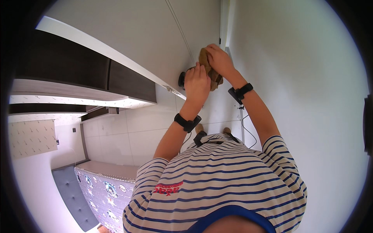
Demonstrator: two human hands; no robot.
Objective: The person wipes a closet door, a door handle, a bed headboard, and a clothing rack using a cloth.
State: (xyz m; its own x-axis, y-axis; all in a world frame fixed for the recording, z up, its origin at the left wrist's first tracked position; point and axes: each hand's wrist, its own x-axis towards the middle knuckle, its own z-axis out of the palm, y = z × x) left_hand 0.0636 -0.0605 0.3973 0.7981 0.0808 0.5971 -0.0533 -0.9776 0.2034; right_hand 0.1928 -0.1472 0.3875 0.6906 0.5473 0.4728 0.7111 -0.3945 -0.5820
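Note:
A brown cloth (205,59), bunched up and with darker patches lower down, is between my two hands in front of a white door (140,38). My right hand (220,60) grips its upper right side with bent fingers. On its left side lies my left hand (198,81), the fingers pointing up and pressed round the folds. Just left of my left hand, a round black door knob (181,79) shows at the door's surface. The cloth hides part of the door behind it, and whatever it may enclose cannot be seen.
A metal latch (169,88) sits in the door's edge. Plain white wall (306,87) rises close on the right. Dark cabinets (72,58) stand to the left, and a bed with a patterned cover (107,192) is at lower left. A thin cable (251,128) hangs beside my right side.

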